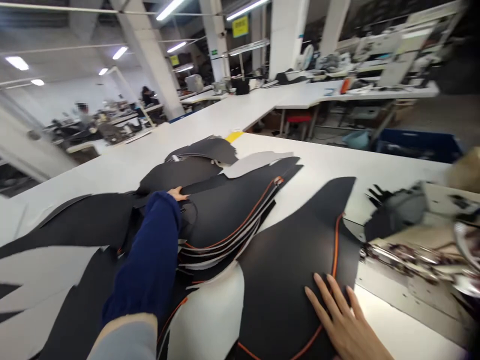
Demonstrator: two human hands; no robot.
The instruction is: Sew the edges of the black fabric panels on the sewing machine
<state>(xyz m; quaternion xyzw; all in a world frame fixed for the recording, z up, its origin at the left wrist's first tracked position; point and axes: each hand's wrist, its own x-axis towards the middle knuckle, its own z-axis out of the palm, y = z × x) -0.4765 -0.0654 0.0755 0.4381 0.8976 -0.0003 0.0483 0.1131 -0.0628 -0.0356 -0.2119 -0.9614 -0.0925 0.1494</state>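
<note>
A black leather-like panel (292,260) with orange piping along its edge lies in front of me, its right side by the sewing machine (416,260). My right hand (348,317) rests flat on it, fingers spread across the piping. My left hand (179,194), at the end of a blue sleeve, reaches to the left end of a stack of similar black panels (225,210). Its fingers are mostly hidden, so whether it grips a panel cannot be told. A panel's pale underside (210,310) shows between the stack and the near panel.
More black panels (90,217) and pale grey pieces (41,290) cover the table's left side. Further panels (202,150) lie behind the stack. Dark scraps (393,205) sit by the machine. A blue bin (420,142) stands beyond the table (318,150). People work far off at left.
</note>
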